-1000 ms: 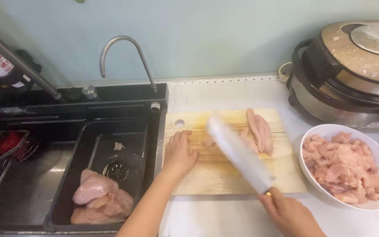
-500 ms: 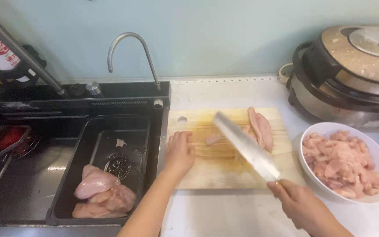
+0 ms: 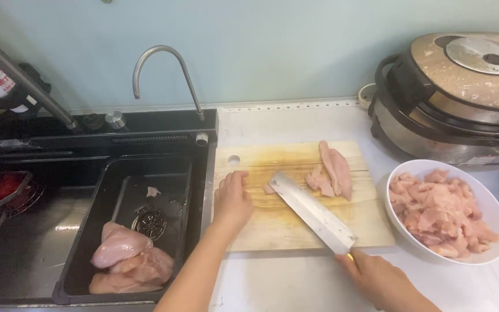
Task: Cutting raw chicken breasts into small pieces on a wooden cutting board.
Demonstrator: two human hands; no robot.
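Head view: right hand (image 3: 383, 279) clenched on cleaver (image 3: 313, 211) handle, blade angled across wooden cutting board (image 3: 295, 231) toward raw chicken strips (image 3: 331, 170) just beyond its tip. Left hand (image 3: 232, 199) released — flat on the board, apparently steadying it. To the right, white bowl (image 3: 495, 211) of cut chicken pieces (image 3: 440, 211). To the left, whole chicken breasts (image 3: 125, 257) in sink basin (image 3: 119, 173).

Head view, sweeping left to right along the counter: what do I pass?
Red strainer → raw chicken pieces in the black sink → left hand on the cutting board → cleaver → white bowl of cut chicken.
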